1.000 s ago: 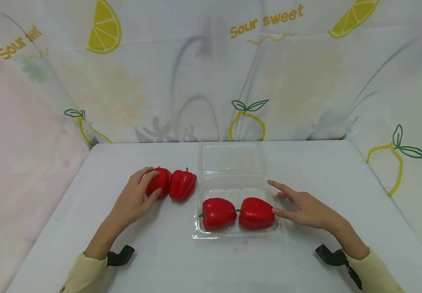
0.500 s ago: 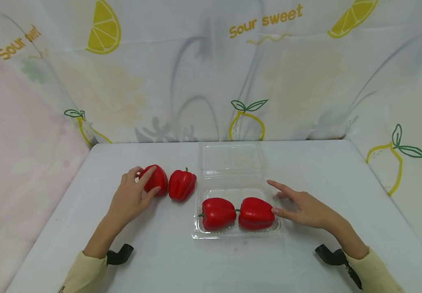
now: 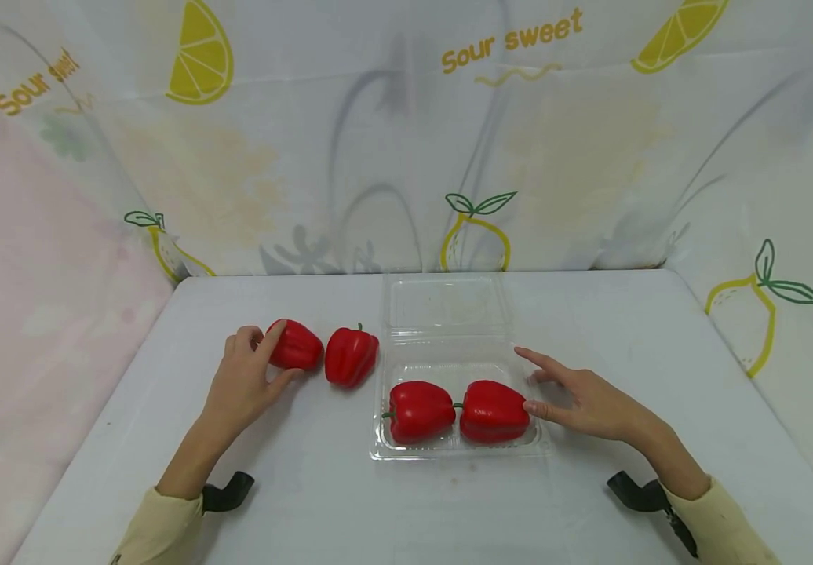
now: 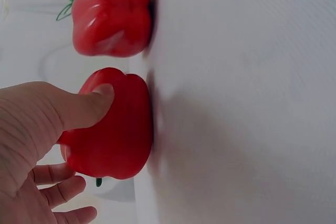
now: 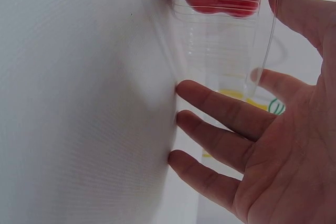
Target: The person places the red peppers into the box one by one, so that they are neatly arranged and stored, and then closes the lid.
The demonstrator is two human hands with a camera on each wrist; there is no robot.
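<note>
My left hand (image 3: 244,388) pinches a glossy red bell pepper (image 3: 297,346) between thumb and index finger at the table's left. In the left wrist view the thumb lies on this pepper (image 4: 118,135), its green stem shows below, and the other fingers are off it. Just to its right a second red bell pepper (image 3: 351,358) sits with its stem towards the back. Two more bell peppers (image 3: 421,412) lie on their sides in the front of a clear plastic clamshell box (image 3: 449,353). My right hand (image 3: 593,404), fingers spread, rests at the box's right side, three fingertips on the table.
The box's clear lid (image 3: 446,304) is folded back flat towards the rear edge of the white table (image 3: 611,314). A printed cloth (image 3: 350,157) hangs behind the table. A black wrist mount (image 3: 228,493) sticks out from each sleeve.
My left hand has shifted slightly left and turned the held pepper, so that it lies more sideways, its stem pointing away from the second pepper. The right hand stays put.
</note>
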